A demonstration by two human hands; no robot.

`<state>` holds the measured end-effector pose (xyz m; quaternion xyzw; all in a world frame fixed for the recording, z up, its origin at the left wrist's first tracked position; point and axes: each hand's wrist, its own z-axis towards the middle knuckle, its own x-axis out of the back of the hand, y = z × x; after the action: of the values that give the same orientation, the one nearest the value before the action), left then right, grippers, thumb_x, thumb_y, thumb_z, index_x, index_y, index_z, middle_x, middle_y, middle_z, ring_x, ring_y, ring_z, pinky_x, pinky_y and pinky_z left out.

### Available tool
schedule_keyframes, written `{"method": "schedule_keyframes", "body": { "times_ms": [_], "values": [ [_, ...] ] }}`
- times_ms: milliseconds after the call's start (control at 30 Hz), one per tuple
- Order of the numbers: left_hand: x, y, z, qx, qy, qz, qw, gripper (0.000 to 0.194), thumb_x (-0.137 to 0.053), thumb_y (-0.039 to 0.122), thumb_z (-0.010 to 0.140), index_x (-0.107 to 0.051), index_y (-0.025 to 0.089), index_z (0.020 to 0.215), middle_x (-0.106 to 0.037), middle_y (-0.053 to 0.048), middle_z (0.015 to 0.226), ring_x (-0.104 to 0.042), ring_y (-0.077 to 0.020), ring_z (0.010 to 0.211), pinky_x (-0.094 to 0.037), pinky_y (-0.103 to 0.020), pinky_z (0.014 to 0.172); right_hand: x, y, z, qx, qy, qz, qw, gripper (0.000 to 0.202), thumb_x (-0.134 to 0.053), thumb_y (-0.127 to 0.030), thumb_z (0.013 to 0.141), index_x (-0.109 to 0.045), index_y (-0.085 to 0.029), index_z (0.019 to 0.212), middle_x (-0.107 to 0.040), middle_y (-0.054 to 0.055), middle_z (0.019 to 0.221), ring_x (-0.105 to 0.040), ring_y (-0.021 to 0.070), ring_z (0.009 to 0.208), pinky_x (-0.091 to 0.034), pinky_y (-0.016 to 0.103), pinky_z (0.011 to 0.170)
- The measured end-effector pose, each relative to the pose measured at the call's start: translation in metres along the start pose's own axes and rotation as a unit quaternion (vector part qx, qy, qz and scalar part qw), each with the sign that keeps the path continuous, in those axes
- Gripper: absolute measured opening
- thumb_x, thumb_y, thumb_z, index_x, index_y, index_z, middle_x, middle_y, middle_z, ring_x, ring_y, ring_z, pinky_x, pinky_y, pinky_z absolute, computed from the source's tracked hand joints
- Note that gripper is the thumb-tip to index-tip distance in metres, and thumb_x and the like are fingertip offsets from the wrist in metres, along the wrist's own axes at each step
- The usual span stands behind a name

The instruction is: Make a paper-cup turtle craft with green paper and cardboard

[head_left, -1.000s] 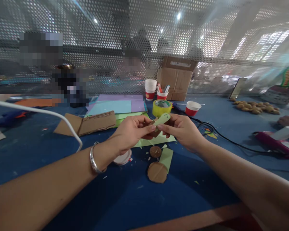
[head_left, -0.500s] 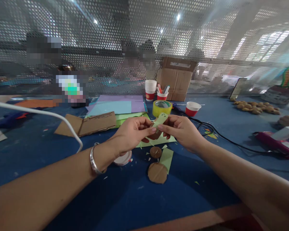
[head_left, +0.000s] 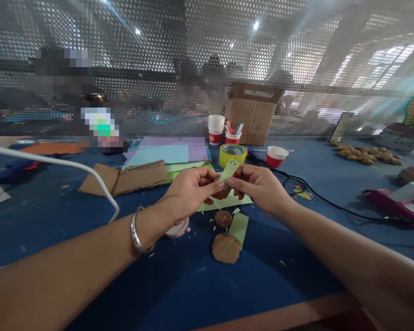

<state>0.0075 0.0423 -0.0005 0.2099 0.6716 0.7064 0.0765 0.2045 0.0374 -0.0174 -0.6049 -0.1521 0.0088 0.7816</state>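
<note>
Between both hands is a pale green paper cutout (head_left: 229, 170) with a rounded top and small dark marks like a face. My left hand (head_left: 196, 191) pinches its lower left side, thumb on top. My right hand (head_left: 257, 186) pinches its right side, thumb and fingers closed. Something brownish behind the cutout is mostly hidden by my fingers. Below the hands lie a small brown disc (head_left: 223, 219), a larger cardboard disc (head_left: 225, 248) and a green paper strip (head_left: 239, 229). A white round lid (head_left: 177, 229) sits partly under my left wrist.
Behind the hands stand a yellow tape roll (head_left: 232, 156), a red-and-white paper cup (head_left: 276, 156), stacked cups (head_left: 215, 129) and a cup of markers (head_left: 232, 136). Folded cardboard (head_left: 138, 179) and coloured paper (head_left: 165, 149) lie left. A black cable (head_left: 317, 200) runs to a purple tool (head_left: 393, 207) at right.
Almost nothing differs. The green cutout has tilted or shifted very slightly between my fingers, and both hands keep their pinch.
</note>
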Motion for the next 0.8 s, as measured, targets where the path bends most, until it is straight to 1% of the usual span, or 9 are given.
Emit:
{"method": "schedule_keyframes", "body": {
  "times_ms": [233, 333, 467, 600, 800],
  "values": [
    [0.0, 0.0006, 0.0009, 0.001, -0.003, -0.004, 1.0, 0.027, -0.077, 0.041, 0.079, -0.062, 0.018, 0.082, -0.077, -0.003, 0.079, -0.071, -0.0176, 0.077, -0.051, -0.028, 0.064, -0.0005, -0.0001, -0.0009, 0.0, 0.001, -0.005, 1.0, 0.027, -0.074, -0.042, 0.083, -0.065, -0.017, 0.08, -0.061, -0.002, 0.069, -0.056, 0.0106, 0.06, -0.047, 0.025, 0.057],
    [0.0002, 0.0007, 0.0011, 0.004, -0.006, -0.002, 1.0, 0.027, -0.079, 0.04, 0.078, -0.062, 0.019, 0.081, -0.076, -0.002, 0.076, -0.071, -0.0176, 0.075, -0.049, -0.027, 0.063, -0.0005, -0.001, -0.0012, 0.0, -0.002, -0.006, 1.0, 0.029, -0.075, -0.044, 0.083, -0.065, -0.017, 0.079, -0.06, -0.002, 0.069, -0.055, 0.0107, 0.061, -0.047, 0.025, 0.058],
    [-0.0009, 0.0002, 0.0005, -0.004, 0.001, 0.001, 1.0, 0.025, -0.078, 0.039, 0.078, -0.062, 0.019, 0.081, -0.076, -0.003, 0.076, -0.071, -0.0184, 0.074, -0.049, -0.027, 0.061, -0.0006, -0.0027, -0.0008, -0.005, -0.002, -0.012, 1.0, 0.032, -0.075, -0.048, 0.082, -0.065, -0.018, 0.079, -0.061, -0.001, 0.069, -0.056, 0.0114, 0.061, -0.047, 0.026, 0.058],
    [-0.0016, -0.0001, 0.0003, -0.012, 0.011, 0.005, 1.0, 0.026, -0.077, 0.039, 0.078, -0.063, 0.019, 0.081, -0.076, -0.003, 0.076, -0.071, -0.0187, 0.074, -0.049, -0.028, 0.062, -0.001, -0.0032, -0.0009, -0.002, -0.001, -0.011, 1.0, 0.033, -0.074, -0.049, 0.082, -0.065, -0.018, 0.08, -0.062, -0.001, 0.071, -0.056, 0.0118, 0.062, -0.048, 0.026, 0.058],
    [0.0, 0.0004, 0.0005, -0.002, -0.004, -0.001, 1.0, 0.026, -0.078, 0.038, 0.078, -0.061, 0.019, 0.08, -0.077, -0.003, 0.076, -0.072, -0.0189, 0.075, -0.049, -0.028, 0.063, -0.0008, -0.0026, -0.0011, -0.005, -0.005, -0.01, 1.0, 0.033, -0.075, -0.049, 0.081, -0.064, -0.017, 0.079, -0.061, -0.002, 0.069, -0.056, 0.011, 0.06, -0.047, 0.026, 0.058]
  ]
}}
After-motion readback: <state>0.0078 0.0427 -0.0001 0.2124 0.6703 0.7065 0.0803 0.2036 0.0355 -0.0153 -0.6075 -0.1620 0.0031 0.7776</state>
